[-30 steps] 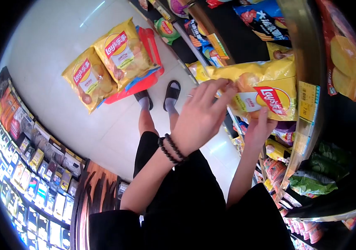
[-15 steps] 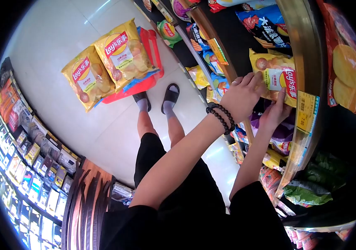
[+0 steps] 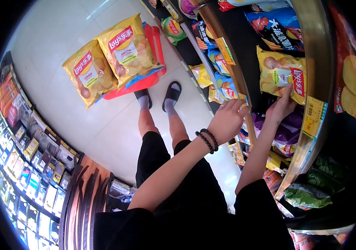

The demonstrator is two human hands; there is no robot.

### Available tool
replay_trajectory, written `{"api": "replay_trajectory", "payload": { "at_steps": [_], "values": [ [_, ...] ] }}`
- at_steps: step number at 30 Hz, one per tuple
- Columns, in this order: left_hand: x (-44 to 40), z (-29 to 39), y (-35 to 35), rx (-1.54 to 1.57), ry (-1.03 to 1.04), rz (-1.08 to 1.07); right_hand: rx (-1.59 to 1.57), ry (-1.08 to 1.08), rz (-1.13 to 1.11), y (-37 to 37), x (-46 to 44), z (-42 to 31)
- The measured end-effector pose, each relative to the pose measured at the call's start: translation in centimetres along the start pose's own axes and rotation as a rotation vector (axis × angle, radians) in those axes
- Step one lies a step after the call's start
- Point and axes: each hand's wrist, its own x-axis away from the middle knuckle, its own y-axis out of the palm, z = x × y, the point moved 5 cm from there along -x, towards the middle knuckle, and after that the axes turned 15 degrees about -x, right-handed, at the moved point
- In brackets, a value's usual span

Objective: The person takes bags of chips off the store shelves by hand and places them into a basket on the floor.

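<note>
A yellow Lay's bag of potato chips [image 3: 284, 74] sits on the shelf at the right. My right hand [image 3: 281, 107] is at the bag's near edge. Its thumb lies on the front of the bag and its fingers curl below that edge, partly hidden. To the left, apart from the bag, my left hand [image 3: 228, 121] hovers by the wooden shelf edge [image 3: 244, 98], fingers loosely bent with nothing visible in them. A ring and dark bead bracelets [image 3: 207, 141] are on that arm.
Two more yellow Lay's bags [image 3: 126, 48] lie on a red basket [image 3: 158, 48] on the floor by my feet. A yellow price tag [image 3: 314, 116] hangs on the shelf rail. Purple bags [image 3: 287, 129] and a blue chip bag [image 3: 274, 29] flank the yellow one. Packaged goods [image 3: 30, 166] fill the left rack.
My left hand has let go of the yellow chip bag and moved down and left. My right hand stays at the bag. The view has shifted slightly.
</note>
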Motion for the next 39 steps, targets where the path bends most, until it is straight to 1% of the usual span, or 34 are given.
{"api": "replay_trajectory", "payload": {
  "at_steps": [2, 4, 7, 8, 9, 12, 13, 14, 16, 18, 19, 20, 22, 23, 26, 27, 30, 31, 33, 34, 36, 39],
  "values": [
    [1.6, -1.4, 0.2, 0.065, -0.067, -0.032, -0.006, 0.011, 0.051, -0.3, 0.1, 0.3],
    [3.3, -3.1, 0.3, 0.112, -0.105, -0.033, 0.006, -0.027, 0.174, -0.3, 1.2, -0.4],
    [5.6, -5.7, -1.6, 0.136, -0.180, -0.035, 0.059, -0.088, 0.332, -0.2, 3.5, -1.9],
    [6.2, -6.6, -2.6, 0.092, -0.230, -0.076, 0.083, -0.109, 0.381, -0.2, 4.5, -2.5],
    [7.3, -8.2, -2.7, 0.100, -0.273, -0.053, 0.090, -0.111, 0.391, 0.1, 5.7, -2.7],
    [10.2, -12.7, -4.9, 0.164, -0.369, 0.079, -0.018, 0.059, 0.208, 3.1, 10.2, -1.4],
    [11.0, -14.3, -5.8, 0.179, -0.438, 0.107, 0.009, 0.093, 0.059, 3.9, 11.8, 0.1],
    [11.1, -14.8, -8.3, 0.075, -0.478, 0.103, 0.013, 0.161, -0.076, 5.5, 13.6, 1.5],
    [12.3, -17.1, -10.7, 0.131, -0.592, 0.215, 0.009, 0.324, -0.336, 9.6, 17.8, 4.0],
    [12.4, -18.3, -14.1, 0.157, -0.613, 0.340, 0.088, 0.424, -0.453, 13.8, 20.9, 5.9],
    [12.7, -19.3, -15.3, 0.143, -0.594, 0.385, 0.112, 0.417, -0.518, 15.4, 21.8, 7.0],
    [12.7, -19.6, -16.9, 0.143, -0.637, 0.406, 0.135, 0.408, -0.583, 17.0, 22.4, 8.3],
    [12.3, -20.4, -19.4, 0.062, -0.628, 0.486, 0.152, 0.412, -0.574, 19.8, 23.0, 10.3],
    [12.4, -21.5, -19.7, 0.035, -0.610, 0.479, 0.164, 0.412, -0.569, 21.0, 23.2, 11.2],
    [11.1, -22.3, -20.8, 0.031, -0.644, 0.497, 0.323, 0.134, -0.624, 24.0, 23.1, 12.9],
    [10.7, -23.0, -20.6, 0.060, -0.650, 0.472, 0.334, 0.153, -0.670, 24.8, 23.0, 13.1],
    [9.8, -24.3, -19.5, 0.432, -0.707, 0.497, 0.337, 0.279, -0.786, 26.0, 23.0, 14.5],
    [9.7, -24.6, -19.3, 0.491, -0.787, 0.455, 0.343, 0.236, -0.784, 26.0, 23.2, 14.5],
    [9.5, -24.9, -18.7, 0.613, -0.833, 0.479, 0.345, 0.119, -0.788, 26.1, 23.2, 14.9],
    [9.6, -24.5, -18.7, 0.675, -0.868, 0.471, 0.285, 0.206, -0.750, 25.9, 23.2, 15.7],
    [9.0, -23.7, -19.2, 0.838, -0.862, 0.481, 0.257, 0.347, -0.736, 25.8, 22.9, 15.5],
    [8.7, -22.9, -19.6, 0.815, -0.832, 0.420, 0.120, 0.493, -0.703, 25.7, 23.1, 15.1]
  ]
}}
